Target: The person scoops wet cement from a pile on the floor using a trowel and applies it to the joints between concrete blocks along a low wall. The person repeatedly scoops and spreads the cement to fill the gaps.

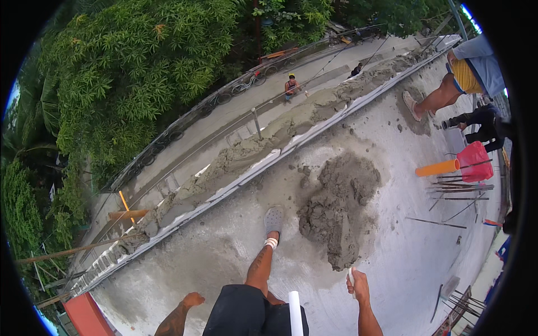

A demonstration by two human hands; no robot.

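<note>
A pile of wet grey mortar (342, 201) lies on the pale slab (246, 201) ahead of me. My right hand (359, 284) is closed round the pale handle of a trowel (351, 276). Its blade is not visible where it meets the near end of the pile, covered or blended with mortar. Low on the left, my left hand (194, 299) hangs above the slab, seen from the back; its fingers are mostly hidden, and nothing shows in it. Along the slab's edge runs a low ridge of fresh mortar (263, 145) behind a straight pale edging strip (297, 140).
A white tube (295, 313) rises before my shorts. At right lie an orange pipe (437, 168), a red bag (475, 161) and several thin rods (437, 223). A co-worker's leg (440, 96) stands at upper right. Beyond the edge, a person (291, 87) is on the street below.
</note>
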